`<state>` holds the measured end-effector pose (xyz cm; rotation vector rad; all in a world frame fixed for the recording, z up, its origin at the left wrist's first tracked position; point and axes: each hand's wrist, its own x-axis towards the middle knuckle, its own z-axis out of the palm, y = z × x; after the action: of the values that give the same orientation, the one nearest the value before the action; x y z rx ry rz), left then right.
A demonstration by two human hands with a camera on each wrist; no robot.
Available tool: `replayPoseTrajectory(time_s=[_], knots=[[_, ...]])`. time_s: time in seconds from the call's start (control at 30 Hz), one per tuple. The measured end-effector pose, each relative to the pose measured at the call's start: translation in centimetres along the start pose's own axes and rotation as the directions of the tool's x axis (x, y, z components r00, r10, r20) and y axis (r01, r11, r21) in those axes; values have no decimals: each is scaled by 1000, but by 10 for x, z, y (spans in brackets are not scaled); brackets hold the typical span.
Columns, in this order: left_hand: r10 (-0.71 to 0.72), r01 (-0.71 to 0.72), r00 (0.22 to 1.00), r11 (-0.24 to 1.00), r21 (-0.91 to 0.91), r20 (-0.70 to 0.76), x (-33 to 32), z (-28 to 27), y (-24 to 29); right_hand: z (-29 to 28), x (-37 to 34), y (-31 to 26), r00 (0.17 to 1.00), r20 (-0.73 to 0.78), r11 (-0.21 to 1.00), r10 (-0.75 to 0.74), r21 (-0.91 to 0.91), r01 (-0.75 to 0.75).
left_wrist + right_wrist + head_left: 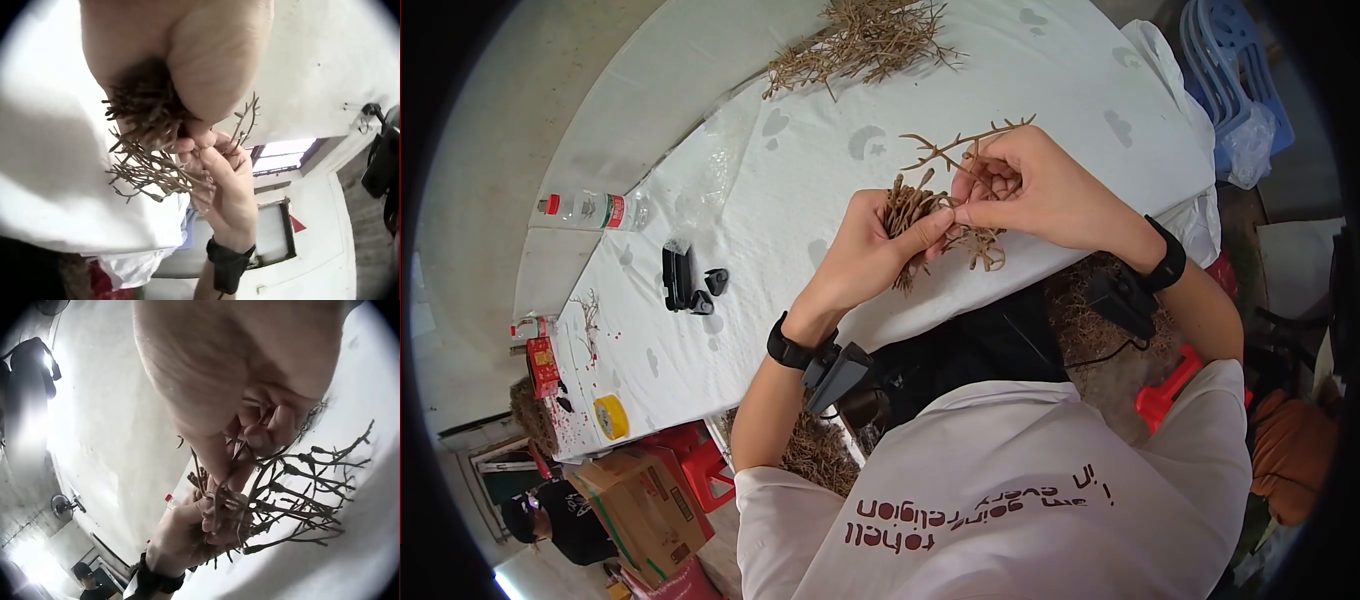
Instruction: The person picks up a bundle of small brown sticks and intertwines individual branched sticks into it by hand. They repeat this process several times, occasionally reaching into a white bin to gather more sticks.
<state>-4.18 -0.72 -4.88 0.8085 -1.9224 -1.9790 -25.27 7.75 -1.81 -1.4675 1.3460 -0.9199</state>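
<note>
My left hand grips a bundle of brown twigs, its thumb laid across them. Cut ends of the bundle stick out from the palm in the left wrist view, and forked tips fan out below the hands in the right wrist view. With thumb and fingers my right hand pinches a thin twig right at the left thumb tip. A forked twig juts out beyond the right hand's curled fingers. Both hands meet over the near edge of the white-covered table.
A loose heap of twigs lies at the table's far side. To the left are a plastic bottle, black parts and a yellow tape roll. Blue stacked stools stand right; a cardboard box and a person are lower left.
</note>
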Motion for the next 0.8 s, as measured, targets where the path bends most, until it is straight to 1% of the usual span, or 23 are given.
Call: replayPoseTrajectory(time_s=[0.03, 0.07, 0.13, 0.17, 0.2, 0.27, 0.3, 0.33, 0.4, 0.43, 0.47, 0.53, 0.57, 0.6, 0.67, 0.7, 0.73, 0.77, 0.8], knots=[[16, -16, 1000, 997, 76, 4, 0, -2, -2, -1, 0, -1, 1000, 0, 1000, 1, 0, -1], [16, -16, 1000, 997, 76, 4, -1, -2, -2, -3, -1, -1, 997, 67, 999, 28, 24, -30], [63, -62, 998, 988, 143, 2, -6, 0, 2, -6, -2, -1, 976, 202, 993, 80, 64, -94], [86, -85, 996, 981, 177, 3, -8, 1, 2, -6, -2, 1, 976, 203, 993, 82, 64, -96], [85, -84, 996, 981, 175, 3, -10, 1, 1, -6, -3, 4, 966, 248, 994, 78, 61, -96], [176, -189, 981, 961, 202, 81, -12, 0, 0, -3, -2, 7, 939, 336, 994, 68, 55, -91], [219, -241, 968, 947, 212, 123, -13, -1, -1, -3, -3, 6, 939, 336, 994, 68, 57, -92], [218, -240, 968, 947, 211, 123, -14, -4, 0, -3, -5, 4, 928, 367, 998, 66, -8, -67], [178, -286, 931, 898, 333, 320, -15, -14, 3, -3, -8, -6, 901, 428, 991, 67, -133, -10], [146, -317, 900, 866, 386, 411, -16, -18, 5, -5, -8, -12, 901, 428, 991, 68, -132, -11], [145, -317, 900, 866, 386, 412, -17, -19, 8, -8, -8, -19, 892, 446, 986, 72, -167, 4], [84, -313, 872, 853, 417, 482, -21, -20, 22, -10, -8, -30, 870, 486, 972, 84, -233, 36], [53, -314, 855, 844, 435, 516, -23, -22, 28, -9, -8, -32, 870, 486, 972, 81, -232, 39], [52, -315, 856, 842, 438, 515, -23, -25, 32, -7, -8, -34, 883, 466, 967, 54, -245, 70], [-31, -312, 818, 815, 488, 574, -26, -30, 37, -5, -9, -36, 902, 431, 955, 4, -270, 125], [-74, -315, 795, 798, 513, 602, -28, -35, 38, -14, -10, -36, 903, 430, 955, 4, -270, 125], [-78, -311, 795, 799, 514, 601, -37, -50, 27, -30, -11, -33, 910, 415, 912, 11, -378, 161], [26, -297, 853, 845, 444, 521, -48, -71, 7, -44, -11, -31, 919, 395, 851, 15, -488, 195], [120, -292, 896, 885, 363, 428, -56, -81, -5, -50, -14, -26, 921, 390, 850, 19, -491, 191]])
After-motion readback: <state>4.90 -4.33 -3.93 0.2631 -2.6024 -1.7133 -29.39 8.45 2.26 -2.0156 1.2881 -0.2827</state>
